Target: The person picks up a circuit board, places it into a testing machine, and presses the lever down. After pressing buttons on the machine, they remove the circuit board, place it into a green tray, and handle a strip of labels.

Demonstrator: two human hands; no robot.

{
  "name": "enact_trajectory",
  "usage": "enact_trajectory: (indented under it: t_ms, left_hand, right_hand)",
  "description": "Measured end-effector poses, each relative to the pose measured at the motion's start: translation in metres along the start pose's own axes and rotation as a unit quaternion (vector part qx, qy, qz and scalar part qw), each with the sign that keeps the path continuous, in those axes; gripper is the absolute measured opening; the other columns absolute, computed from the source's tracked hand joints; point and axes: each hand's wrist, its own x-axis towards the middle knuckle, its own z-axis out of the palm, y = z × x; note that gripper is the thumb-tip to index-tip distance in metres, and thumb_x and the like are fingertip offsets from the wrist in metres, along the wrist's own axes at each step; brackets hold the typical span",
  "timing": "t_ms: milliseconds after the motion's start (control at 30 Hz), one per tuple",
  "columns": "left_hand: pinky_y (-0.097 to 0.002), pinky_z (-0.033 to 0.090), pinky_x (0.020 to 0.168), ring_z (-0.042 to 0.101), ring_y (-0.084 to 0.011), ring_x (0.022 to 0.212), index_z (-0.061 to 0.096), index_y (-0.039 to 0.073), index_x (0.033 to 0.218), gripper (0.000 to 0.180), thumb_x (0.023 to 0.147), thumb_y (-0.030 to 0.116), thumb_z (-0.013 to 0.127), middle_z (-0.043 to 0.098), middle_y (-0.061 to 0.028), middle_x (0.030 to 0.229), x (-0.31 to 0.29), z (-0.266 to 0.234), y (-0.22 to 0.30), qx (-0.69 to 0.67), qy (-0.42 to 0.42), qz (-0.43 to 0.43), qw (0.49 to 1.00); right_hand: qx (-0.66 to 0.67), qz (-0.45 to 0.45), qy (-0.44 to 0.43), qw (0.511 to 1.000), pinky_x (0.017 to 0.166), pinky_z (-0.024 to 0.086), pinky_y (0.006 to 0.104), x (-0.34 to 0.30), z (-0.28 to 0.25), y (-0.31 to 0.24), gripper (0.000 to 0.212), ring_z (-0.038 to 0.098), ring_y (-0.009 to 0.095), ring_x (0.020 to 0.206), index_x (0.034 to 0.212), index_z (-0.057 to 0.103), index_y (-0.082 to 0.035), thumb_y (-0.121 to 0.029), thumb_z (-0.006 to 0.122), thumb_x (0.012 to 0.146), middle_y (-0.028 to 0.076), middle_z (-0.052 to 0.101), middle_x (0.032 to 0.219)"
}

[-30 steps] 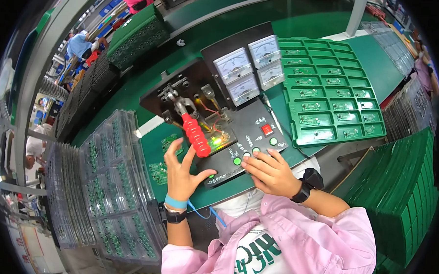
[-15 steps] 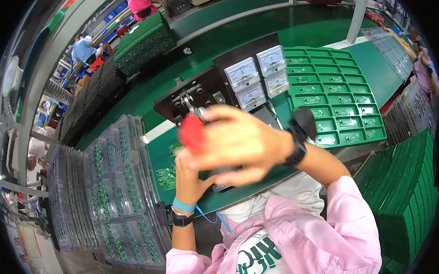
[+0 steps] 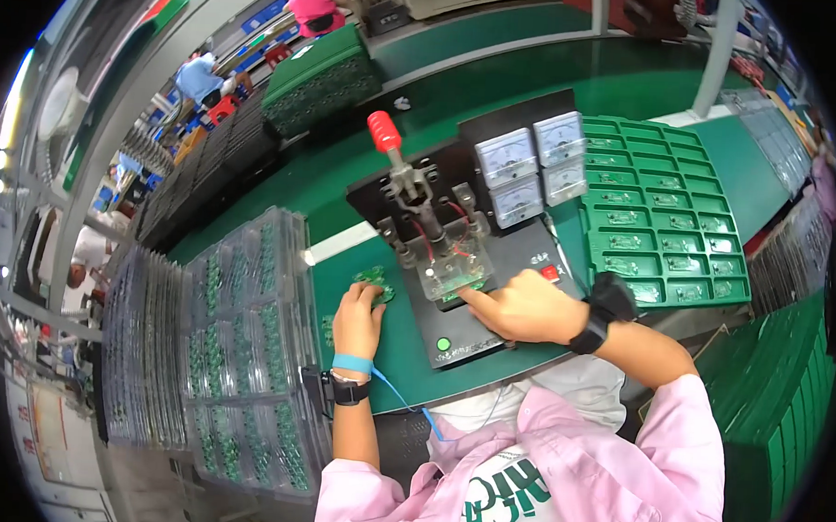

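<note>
My left hand (image 3: 357, 322) is at the left of the bench, its fingers closed over the edge of one of several loose green circuit boards (image 3: 372, 280). My right hand (image 3: 528, 308) is at the front of a black test jig (image 3: 461, 336). Its index finger reaches a circuit board (image 3: 454, 289) under the jig's clear plate (image 3: 455, 265), and the other fingers are curled in; the thumb is mostly hidden. Above the plate, the toggle clamp's red handle (image 3: 384, 131) points upward, touched by neither hand. A green button (image 3: 444, 344) and a red switch (image 3: 550, 273) show on the jig base.
Panel meters (image 3: 508, 156) stand behind the jig. At right lies a green compartment tray (image 3: 658, 211) holding boards, with stacked green trays (image 3: 774, 389) nearer me. Clear trays of boards (image 3: 247, 337) stand at left. A blue cord (image 3: 398, 393) runs from my left wristband.
My right hand has left the red handle and come down to the jig's front. The handle now stands up. My left hand has moved out from beneath it to the loose boards.
</note>
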Motion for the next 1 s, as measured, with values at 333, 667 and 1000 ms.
enact_trajectory:
  t_ms: [333, 667, 1000]
  left_hand:
    - [-0.0455, 0.047, 0.088, 0.062, -0.0358, 0.100, 0.063, -0.001, 0.111, 0.033, 0.081, 0.012, 0.068, 0.065, -0.0226, 0.108, -0.001, 0.008, -0.016, -0.093, -0.063, -0.110, 0.988]
    - [-0.0375, 0.052, 0.084, 0.066, -0.0333, 0.090, 0.066, -0.002, 0.106, 0.019, 0.089, 0.004, 0.063, 0.069, -0.0191, 0.104, -0.031, -0.003, 0.024, -0.177, 0.100, -0.095, 0.975]
    - [-0.0361, 0.052, 0.086, 0.066, -0.0316, 0.092, 0.070, -0.001, 0.105, 0.019, 0.090, -0.002, 0.059, 0.069, -0.0193, 0.102, -0.030, -0.012, 0.133, -0.117, 0.107, 0.205, 0.966]
  right_hand:
    - [-0.115, -0.067, 0.043, 0.990, 0.044, 0.049, 0.0365, 0.031, 0.043, -0.009, 0.013, 0.062, 0.024, 0.052, 0.070, 0.062, -0.002, -0.016, 0.063, 0.070, 0.007, 0.057, 0.058]
    - [0.048, 0.111, 0.218, 0.968, 0.061, 0.050, 0.0409, -0.098, -0.062, 0.060, 0.017, 0.061, 0.027, 0.079, 0.088, 0.059, -0.009, -0.014, 0.065, 0.073, 0.008, 0.057, 0.087]
    - [-0.175, 0.515, 0.314, 0.778, 0.078, 0.052, 0.0411, -0.300, -0.084, 0.229, 0.011, 0.064, 0.030, 0.086, 0.083, 0.069, -0.005, -0.007, 0.061, 0.077, 0.014, 0.067, 0.087]
